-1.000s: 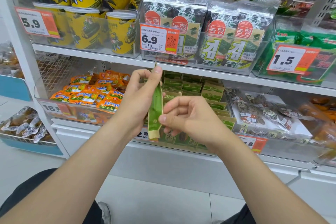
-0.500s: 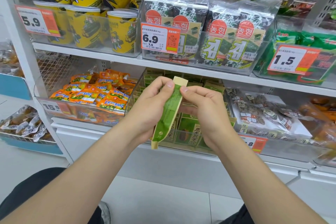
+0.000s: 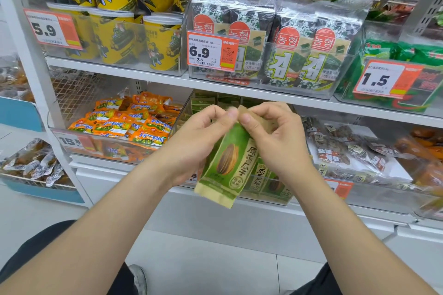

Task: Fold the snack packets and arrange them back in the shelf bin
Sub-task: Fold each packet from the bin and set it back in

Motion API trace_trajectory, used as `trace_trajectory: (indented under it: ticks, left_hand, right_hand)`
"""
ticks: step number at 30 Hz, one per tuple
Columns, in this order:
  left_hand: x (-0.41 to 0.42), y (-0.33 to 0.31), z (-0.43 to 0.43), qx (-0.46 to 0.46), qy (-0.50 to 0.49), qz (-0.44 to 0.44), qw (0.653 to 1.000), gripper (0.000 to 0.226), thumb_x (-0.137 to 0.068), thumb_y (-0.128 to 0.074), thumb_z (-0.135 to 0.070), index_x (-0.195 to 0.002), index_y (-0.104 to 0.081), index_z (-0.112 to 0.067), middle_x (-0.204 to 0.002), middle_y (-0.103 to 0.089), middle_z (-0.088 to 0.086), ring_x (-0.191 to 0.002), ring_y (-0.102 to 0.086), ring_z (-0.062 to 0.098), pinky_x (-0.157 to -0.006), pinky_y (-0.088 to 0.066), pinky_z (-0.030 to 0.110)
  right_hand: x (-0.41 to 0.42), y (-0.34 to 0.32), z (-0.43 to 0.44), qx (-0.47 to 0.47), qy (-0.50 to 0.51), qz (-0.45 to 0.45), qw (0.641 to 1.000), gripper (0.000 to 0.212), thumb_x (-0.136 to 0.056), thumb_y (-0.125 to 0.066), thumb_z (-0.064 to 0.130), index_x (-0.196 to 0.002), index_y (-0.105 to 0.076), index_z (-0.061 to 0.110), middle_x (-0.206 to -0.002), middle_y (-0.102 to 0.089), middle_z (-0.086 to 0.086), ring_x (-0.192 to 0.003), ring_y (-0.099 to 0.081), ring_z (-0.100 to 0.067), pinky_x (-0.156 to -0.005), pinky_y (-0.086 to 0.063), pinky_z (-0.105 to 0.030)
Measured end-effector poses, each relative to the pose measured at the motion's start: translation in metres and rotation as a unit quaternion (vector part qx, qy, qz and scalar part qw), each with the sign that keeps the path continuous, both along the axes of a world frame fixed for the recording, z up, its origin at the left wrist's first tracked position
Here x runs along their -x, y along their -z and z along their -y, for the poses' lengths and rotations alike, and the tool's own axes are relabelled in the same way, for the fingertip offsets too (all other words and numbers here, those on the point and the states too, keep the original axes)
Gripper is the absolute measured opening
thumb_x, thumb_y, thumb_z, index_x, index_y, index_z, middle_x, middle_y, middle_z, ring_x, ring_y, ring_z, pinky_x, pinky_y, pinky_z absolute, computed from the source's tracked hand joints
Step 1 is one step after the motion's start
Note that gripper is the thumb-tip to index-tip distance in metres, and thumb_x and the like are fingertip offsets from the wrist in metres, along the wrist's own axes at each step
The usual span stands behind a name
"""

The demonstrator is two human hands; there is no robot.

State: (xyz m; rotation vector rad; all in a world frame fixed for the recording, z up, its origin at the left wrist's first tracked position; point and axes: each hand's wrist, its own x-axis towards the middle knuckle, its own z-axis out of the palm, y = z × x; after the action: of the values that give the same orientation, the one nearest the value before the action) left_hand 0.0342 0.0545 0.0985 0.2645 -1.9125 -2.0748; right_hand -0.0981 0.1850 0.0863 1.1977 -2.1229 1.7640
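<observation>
A green and tan snack packet [image 3: 226, 163] with a sunflower seed picture hangs in front of the lower shelf, its printed face toward me. My left hand [image 3: 199, 143] pinches its tan top edge from the left. My right hand [image 3: 275, 139] pinches the same top edge from the right with thumb and forefinger. Behind the packet stands the clear shelf bin [image 3: 280, 195] with more green packets [image 3: 263, 175] of the same kind upright in it; my hands hide much of the bin.
Left of the bin, a clear bin holds orange packets [image 3: 134, 124]. To the right lie clear bags of dark snacks [image 3: 347, 151]. The shelf above [image 3: 167, 79] carries yellow cups, seaweed packs and price tags. White floor lies below.
The packet has turned from edge-on to showing its printed face. My right hand rose from the packet's middle to its top edge, where both hands now pinch it.
</observation>
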Motion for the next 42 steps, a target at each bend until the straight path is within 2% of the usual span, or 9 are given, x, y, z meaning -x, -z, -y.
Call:
trace_trajectory:
  ticks: [5,9,13,16,19,25,29,33,42]
  left_hand:
    - [-0.005,0.004,0.017,0.152,0.001,0.007,0.988,0.006,-0.109,-0.060,-0.021,-0.114,-0.057,-0.018,-0.100,-0.078,0.021,-0.096,-0.068,0.057,-0.073,-0.056,0.058]
    - [-0.011,0.002,0.027,0.175,-0.051,-0.009,0.983,0.005,-0.109,-0.057,-0.010,-0.113,-0.060,-0.012,-0.095,-0.082,0.012,-0.089,-0.079,0.030,-0.069,-0.060,0.037]
    - [-0.014,0.002,0.041,0.189,-0.140,-0.019,0.972,0.018,-0.112,-0.050,-0.012,-0.111,-0.068,-0.015,-0.100,-0.081,0.006,-0.091,-0.079,0.022,-0.075,-0.063,0.043]
    - [-0.018,0.009,0.072,0.345,-0.250,0.012,0.904,0.028,-0.108,-0.048,-0.002,-0.107,-0.068,-0.021,-0.106,-0.076,-0.005,-0.095,-0.073,0.013,-0.083,-0.054,0.030]
    - [-0.022,0.019,0.098,0.481,-0.230,0.112,0.839,0.035,-0.103,-0.051,-0.002,-0.101,-0.068,-0.032,-0.112,-0.064,-0.001,-0.101,-0.060,0.017,-0.092,-0.046,0.036]
    - [-0.018,0.027,0.111,0.498,-0.065,0.259,0.825,0.033,-0.092,-0.058,-0.044,-0.123,-0.070,-0.040,-0.135,-0.044,0.003,-0.137,-0.039,0.031,-0.114,-0.036,0.047]
    - [-0.016,0.021,0.109,0.481,-0.029,0.321,0.815,0.070,-0.071,-0.051,-0.060,-0.140,-0.056,-0.050,-0.157,-0.028,-0.003,-0.146,-0.022,0.036,-0.114,-0.030,0.055]
    - [-0.015,0.024,0.122,0.473,-0.002,0.363,0.803,0.088,-0.065,-0.053,-0.067,-0.152,-0.043,-0.054,-0.168,-0.009,-0.022,-0.156,-0.009,0.035,-0.120,-0.023,0.067]
    - [-0.010,0.031,0.134,0.466,0.009,0.348,0.813,0.110,-0.048,-0.062,-0.072,-0.154,-0.035,-0.054,-0.168,-0.009,-0.025,-0.157,-0.008,0.038,-0.119,-0.025,0.069]
  right_hand:
    - [-0.006,-0.001,-0.002,-0.021,-0.006,-0.067,0.998,0.009,-0.100,-0.072,0.021,-0.098,-0.064,0.023,-0.087,-0.072,0.012,-0.077,-0.067,-0.005,-0.073,-0.055,-0.035]
    - [-0.008,-0.004,0.002,-0.069,-0.051,-0.001,0.996,0.030,-0.093,-0.082,0.027,-0.108,-0.055,0.029,-0.090,-0.072,0.004,-0.056,-0.060,-0.014,-0.054,-0.050,-0.035]
    - [-0.007,-0.008,0.007,-0.015,-0.060,0.054,0.997,0.032,-0.091,-0.082,0.009,-0.100,-0.058,0.028,-0.095,-0.074,0.001,-0.064,-0.069,-0.010,-0.055,-0.057,-0.038]
    - [-0.004,-0.009,0.015,0.055,0.009,0.017,0.998,0.035,-0.094,-0.077,0.011,-0.095,-0.054,0.037,-0.091,-0.069,0.002,-0.081,-0.069,-0.021,-0.069,-0.057,-0.044]
    - [-0.005,-0.007,0.023,0.070,0.041,-0.022,0.996,0.023,-0.098,-0.072,0.010,-0.096,-0.052,0.022,-0.085,-0.061,0.005,-0.079,-0.062,-0.017,-0.073,-0.049,-0.035]
    - [-0.014,-0.007,0.042,0.037,0.025,-0.107,0.993,0.021,-0.099,-0.067,-0.001,-0.100,-0.054,0.016,-0.078,-0.069,0.013,-0.066,-0.062,0.004,-0.066,-0.037,-0.011]
    - [-0.018,-0.004,0.055,0.022,0.002,-0.199,0.980,0.017,-0.099,-0.065,-0.004,-0.110,-0.065,0.009,-0.094,-0.075,0.012,-0.089,-0.074,-0.003,-0.076,-0.056,-0.024]
    - [-0.017,0.001,0.070,-0.048,-0.010,-0.334,0.941,0.030,-0.096,-0.064,-0.007,-0.121,-0.070,0.010,-0.097,-0.076,-0.001,-0.079,-0.070,-0.019,-0.068,-0.057,-0.044]
    - [-0.006,-0.003,0.077,-0.080,-0.005,-0.398,0.914,0.026,-0.098,-0.063,-0.002,-0.121,-0.069,0.010,-0.089,-0.073,-0.001,-0.073,-0.068,-0.022,-0.061,-0.055,-0.041]
